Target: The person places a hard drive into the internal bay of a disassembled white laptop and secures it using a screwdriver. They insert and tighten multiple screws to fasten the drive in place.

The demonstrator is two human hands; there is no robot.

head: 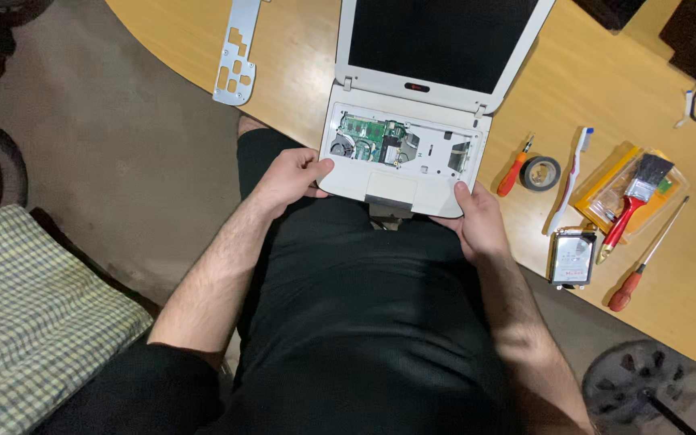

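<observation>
Left hand (290,176) clasps near-left corner of white laptop (412,153), thumb on top; right hand (479,221) clamps near-right corner. Laptop at wooden table (300,48) edge, keyboard off, green circuit board (364,130) exposed. Right: hard drive (572,258), red screwdrivers, tape roll (540,172), paintbrush (634,203). Far left: metal bracket (237,56)

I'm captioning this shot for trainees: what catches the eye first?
The opened white laptop at the table's near edge, keyboard gone and green circuit board bare, with the left hand and right hand gripping its front corners. To its right lie red-handled screwdrivers, tape and a brush.
</observation>
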